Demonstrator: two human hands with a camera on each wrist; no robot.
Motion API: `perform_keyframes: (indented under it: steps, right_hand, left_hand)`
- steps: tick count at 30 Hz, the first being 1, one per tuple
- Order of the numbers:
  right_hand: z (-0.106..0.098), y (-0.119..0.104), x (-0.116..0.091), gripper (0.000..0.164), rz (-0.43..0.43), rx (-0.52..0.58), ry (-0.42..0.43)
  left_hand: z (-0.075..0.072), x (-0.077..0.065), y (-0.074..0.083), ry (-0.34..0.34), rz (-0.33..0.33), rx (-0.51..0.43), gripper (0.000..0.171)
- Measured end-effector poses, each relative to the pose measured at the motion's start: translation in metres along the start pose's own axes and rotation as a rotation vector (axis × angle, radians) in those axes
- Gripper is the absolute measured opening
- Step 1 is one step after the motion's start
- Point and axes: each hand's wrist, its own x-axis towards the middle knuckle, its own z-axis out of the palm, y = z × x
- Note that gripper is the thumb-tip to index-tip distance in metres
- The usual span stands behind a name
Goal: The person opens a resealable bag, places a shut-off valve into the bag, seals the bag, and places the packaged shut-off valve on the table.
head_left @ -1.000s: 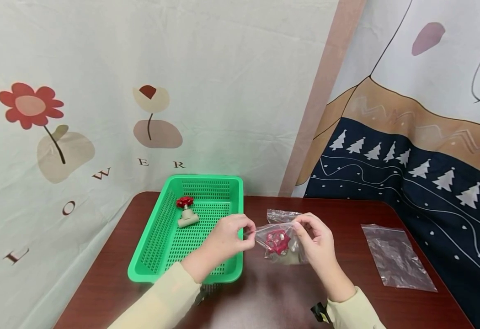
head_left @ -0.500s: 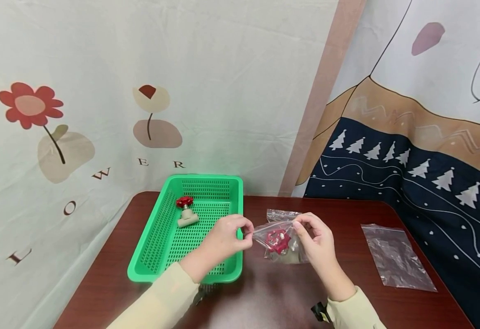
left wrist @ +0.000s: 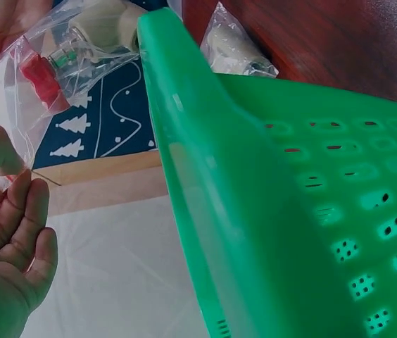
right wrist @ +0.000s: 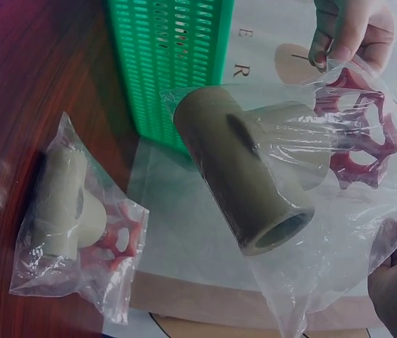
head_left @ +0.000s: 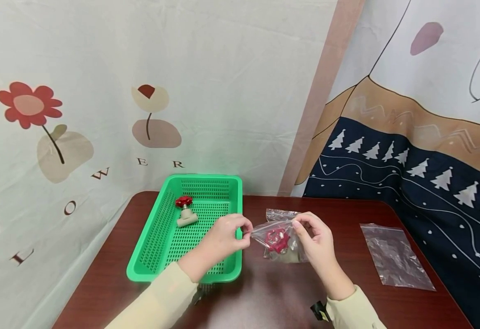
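Note:
My left hand (head_left: 227, 233) pinches one upper corner of a clear plastic zip bag (right wrist: 290, 282), and my right hand (head_left: 320, 240) pinches its other side. Inside this bag is a stop valve with a beige tee-shaped pipe body (right wrist: 234, 162) and a red handwheel (head_left: 277, 241). It hangs between both hands, handwheel towards the bag's mouth. Behind it on the table lies a second bagged valve (right wrist: 65, 211), mostly hidden in the head view. The left wrist view shows the left fingers (left wrist: 26, 204) bent at the bag's edge. Whether the seal is closed is unclear.
A green perforated basket (head_left: 240, 192) stands left of the bag, close beside my left wrist. One unbagged valve (head_left: 187, 216) with a red handwheel lies in it. A flat zip bag (head_left: 396, 256) with nothing visible inside rests on the table (head_left: 343, 210) at the right.
My left fingers have shifted slightly left, drawing the bag's upper edge tauter. My right hand stays about where it was, and the basket and other bags have not moved.

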Motion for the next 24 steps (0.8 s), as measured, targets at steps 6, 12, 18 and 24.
perform_keyframes:
  steps: [6, 12, 18, 24]
  right_hand:
    - [0.001, -0.012, 0.001, 0.008, 0.015, -0.006, 0.003]
    - [0.003, -0.027, 0.001, 0.007, 0.010, -0.027, 0.002]
    - [0.003, -0.028, 0.001, 0.007, 0.028, -0.037, 0.011]
    - [0.003, -0.026, 0.000, 0.008, 0.035, -0.041, 0.014]
  left_hand:
    - [0.000, 0.000, 0.000, -0.001, 0.001, 0.000, 0.012]
    - [0.001, 0.000, -0.002, 0.016, -0.008, 0.004, 0.010]
    - [0.001, -0.001, -0.004, 0.050, 0.019, 0.020, 0.012]
    - [0.001, -0.001, -0.004, 0.076, 0.025, 0.015, 0.013]
